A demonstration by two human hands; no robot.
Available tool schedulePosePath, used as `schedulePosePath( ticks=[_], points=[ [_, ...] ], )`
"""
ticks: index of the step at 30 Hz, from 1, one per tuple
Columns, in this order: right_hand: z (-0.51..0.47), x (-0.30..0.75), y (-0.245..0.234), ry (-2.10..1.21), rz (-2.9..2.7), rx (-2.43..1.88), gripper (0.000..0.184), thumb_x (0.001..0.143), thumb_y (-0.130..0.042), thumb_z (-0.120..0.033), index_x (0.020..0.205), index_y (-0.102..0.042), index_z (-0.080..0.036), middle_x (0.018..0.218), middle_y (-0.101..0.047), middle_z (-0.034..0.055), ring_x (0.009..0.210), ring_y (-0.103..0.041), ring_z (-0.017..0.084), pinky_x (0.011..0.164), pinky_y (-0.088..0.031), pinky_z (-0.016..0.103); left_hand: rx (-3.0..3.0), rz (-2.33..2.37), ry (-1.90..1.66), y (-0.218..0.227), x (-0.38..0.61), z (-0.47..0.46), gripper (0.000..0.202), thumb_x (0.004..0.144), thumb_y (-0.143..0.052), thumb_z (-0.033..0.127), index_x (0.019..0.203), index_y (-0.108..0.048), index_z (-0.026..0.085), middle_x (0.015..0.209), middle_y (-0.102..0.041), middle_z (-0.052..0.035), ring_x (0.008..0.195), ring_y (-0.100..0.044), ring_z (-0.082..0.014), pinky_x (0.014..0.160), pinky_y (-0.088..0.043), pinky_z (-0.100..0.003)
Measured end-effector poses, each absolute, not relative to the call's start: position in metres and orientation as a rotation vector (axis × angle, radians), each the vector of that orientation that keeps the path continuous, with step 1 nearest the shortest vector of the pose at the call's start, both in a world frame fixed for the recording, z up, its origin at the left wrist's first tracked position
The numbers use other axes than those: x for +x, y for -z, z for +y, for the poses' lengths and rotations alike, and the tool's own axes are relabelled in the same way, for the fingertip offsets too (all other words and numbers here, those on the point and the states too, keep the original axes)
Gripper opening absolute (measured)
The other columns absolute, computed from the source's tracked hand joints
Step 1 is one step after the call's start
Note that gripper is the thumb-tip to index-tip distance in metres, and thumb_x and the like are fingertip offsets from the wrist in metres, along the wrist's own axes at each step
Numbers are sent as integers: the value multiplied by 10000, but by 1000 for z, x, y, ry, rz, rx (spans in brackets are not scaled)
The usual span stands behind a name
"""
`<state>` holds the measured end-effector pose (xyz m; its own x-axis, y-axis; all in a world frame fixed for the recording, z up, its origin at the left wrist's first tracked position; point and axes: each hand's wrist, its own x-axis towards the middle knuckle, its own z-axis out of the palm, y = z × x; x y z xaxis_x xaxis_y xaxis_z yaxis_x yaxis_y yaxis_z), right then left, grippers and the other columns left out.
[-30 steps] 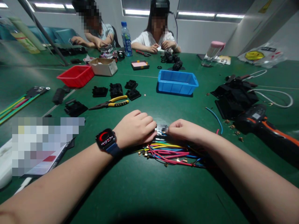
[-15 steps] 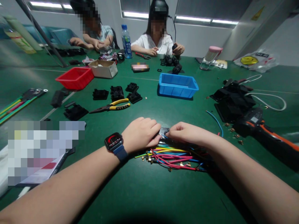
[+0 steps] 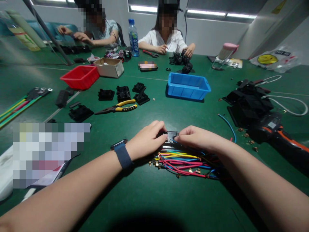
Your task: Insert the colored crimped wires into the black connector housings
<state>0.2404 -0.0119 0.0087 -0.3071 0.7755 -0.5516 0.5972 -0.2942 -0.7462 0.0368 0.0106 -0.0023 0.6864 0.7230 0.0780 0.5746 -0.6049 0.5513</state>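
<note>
Between my hands is a small black plastic housing point(image 3: 172, 135), partly hidden by my fingers. My left hand point(image 3: 152, 137), with a watch point(image 3: 120, 151) on its wrist, grips the housing's left side between thumb and fingers. At the housing's right end, my right hand point(image 3: 193, 137) has its fingertips pinched together; a bit of blue wire shows beside them. What exactly the pinch holds is too small to make out. Just in front of both hands lies a bundle of red, yellow, blue and green wires point(image 3: 181, 162) with brass-coloured terminals.
Yellow-handled pliers point(image 3: 125, 106) lie near several black housings point(image 3: 123, 93). Farther back stand a blue bin point(image 3: 189, 91), a red bin point(image 3: 79, 79) and a cardboard box point(image 3: 109, 69). A black-and-orange tool point(image 3: 277, 135) lies right. Two people sit across the green table point(image 3: 135, 203).
My left wrist has rolled, so the watch face now points away and the thumb and fingers show more of the housing. The view has shifted slightly. Both co-workers' hands have moved.
</note>
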Motion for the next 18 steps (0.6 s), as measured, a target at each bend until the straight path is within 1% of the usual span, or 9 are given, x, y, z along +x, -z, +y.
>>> schedulePosePath(
  ticks=[5, 9, 12, 14, 18],
  points=[
    [-12, 241, -7, -1674, -1755, -1742, 364, 747, -517, -412, 494, -376, -192, 442, -287, -77, 415, -202, 61, 418, -131, 247, 2264, 979, -380, 5, 36, 18, 103, 846, -485, 293, 895, -482, 201, 870, -512, -3, 789, -503, -159, 706, -427, -297],
    [-12, 241, -5, -1597, -1792, -1768, 363, 746, -519, -434, 505, -403, -189, 453, -307, -74, 419, -217, 63, 418, -145, 245, 2287, 960, -373, 6, 36, 18, 112, 850, -470, 300, 902, -474, 201, 883, -515, -5, 797, -500, -161, 715, -419, -302],
    [-12, 241, -5, -1539, -1793, -1821, 361, 739, -538, -449, 521, -417, -188, 450, -332, -74, 413, -235, 60, 411, -157, 239, 2294, 955, -429, 8, 36, 18, 123, 840, -482, 303, 897, -486, 195, 863, -517, -3, 767, -491, -154, 688, -410, -292],
    [-12, 240, -6, -1598, -1757, -1814, 388, 747, -535, -484, 526, -400, -195, 432, -329, -78, 392, -230, 58, 396, -154, 239, 2237, 965, -470, 10, 37, 19, 104, 827, -489, 282, 867, -508, 188, 843, -530, -1, 766, -495, -152, 687, -407, -288],
    [-11, 238, -7, -1706, -1643, -1751, 458, 782, -502, -552, 524, -346, -208, 406, -273, -89, 354, -194, 54, 372, -133, 242, 1990, 972, -486, 11, 40, 22, 102, 811, -483, 253, 779, -537, 173, 787, -569, 1, 751, -519, -143, 692, -414, -279]
  ],
)
